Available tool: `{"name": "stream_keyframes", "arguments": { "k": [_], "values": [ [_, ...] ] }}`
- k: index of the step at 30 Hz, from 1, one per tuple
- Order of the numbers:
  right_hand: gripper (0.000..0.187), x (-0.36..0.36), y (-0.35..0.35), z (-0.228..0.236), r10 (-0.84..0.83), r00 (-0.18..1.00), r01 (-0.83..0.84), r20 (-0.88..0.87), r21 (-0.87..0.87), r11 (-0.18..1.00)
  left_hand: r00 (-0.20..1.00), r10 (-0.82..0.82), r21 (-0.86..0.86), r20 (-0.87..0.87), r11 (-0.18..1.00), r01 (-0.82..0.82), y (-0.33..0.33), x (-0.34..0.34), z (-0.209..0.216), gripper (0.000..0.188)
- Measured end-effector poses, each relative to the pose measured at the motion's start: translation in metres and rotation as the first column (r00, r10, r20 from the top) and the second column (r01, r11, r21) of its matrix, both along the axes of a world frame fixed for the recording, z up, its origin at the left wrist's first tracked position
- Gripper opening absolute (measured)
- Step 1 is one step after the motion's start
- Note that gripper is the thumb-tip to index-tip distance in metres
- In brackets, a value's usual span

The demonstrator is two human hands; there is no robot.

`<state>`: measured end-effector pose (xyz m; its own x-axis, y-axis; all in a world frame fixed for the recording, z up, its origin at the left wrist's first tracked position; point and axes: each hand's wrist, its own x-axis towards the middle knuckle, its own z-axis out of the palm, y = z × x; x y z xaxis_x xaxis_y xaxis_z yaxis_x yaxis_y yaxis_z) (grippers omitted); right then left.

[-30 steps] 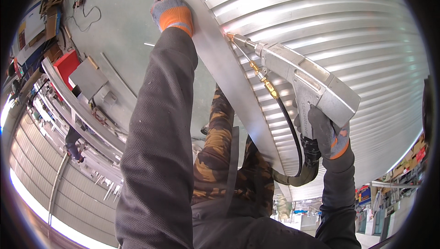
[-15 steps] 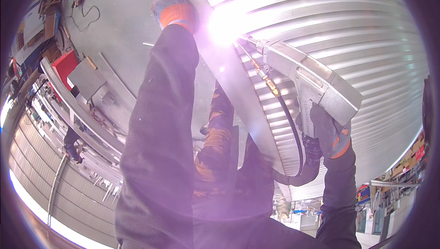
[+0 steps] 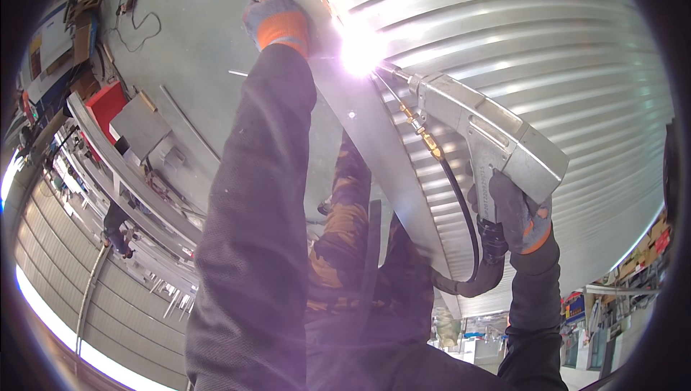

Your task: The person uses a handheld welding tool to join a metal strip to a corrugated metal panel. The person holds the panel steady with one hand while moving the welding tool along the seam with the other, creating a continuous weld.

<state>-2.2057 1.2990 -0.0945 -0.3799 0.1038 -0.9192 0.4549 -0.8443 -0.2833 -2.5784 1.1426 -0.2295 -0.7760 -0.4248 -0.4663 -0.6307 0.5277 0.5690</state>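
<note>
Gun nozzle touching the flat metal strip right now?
Cannot tell. In the head view, the gun nozzle points toward the flat metal strip, but white glare hides its tip and any contact or gap.

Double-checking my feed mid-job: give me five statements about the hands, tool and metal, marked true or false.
1. The right hand grips the gun-shaped tool. True.
2. The left hand grips the tool too. False: it is at the left edge of the flat metal strip.
3. A bright glare covers the tool's tip. True.
4. The ribbed panel lies left of the strip. False: it lies right.
5. Both hands are bare. False: both wear gloves.
</note>
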Motion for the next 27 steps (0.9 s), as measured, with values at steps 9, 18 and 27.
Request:
{"name": "stream_keyframes", "arguments": {
  "k": [9,18,27],
  "values": [
    [0.054,-0.007,0.004,0.016,0.424,0.903,-0.390,-0.062,0.292,0.873,0.990,0.126,0.033,0.065,0.991,-0.128,0.018,0.009,0.034,0.067],
    [0.061,0.026,0.013,0.018,-0.135,0.988,0.124,-0.069,-0.145,0.982,0.994,-0.104,-0.017,-0.045,0.994,0.104,-0.007,0.003,-0.023,0.067],
    [0.076,-0.023,-0.009,-0.007,-0.295,0.947,0.276,-0.128,-0.146,0.950,0.979,-0.174,-0.190,-0.105,0.970,0.152,-0.020,-0.006,-0.026,0.073]
  ]
}}
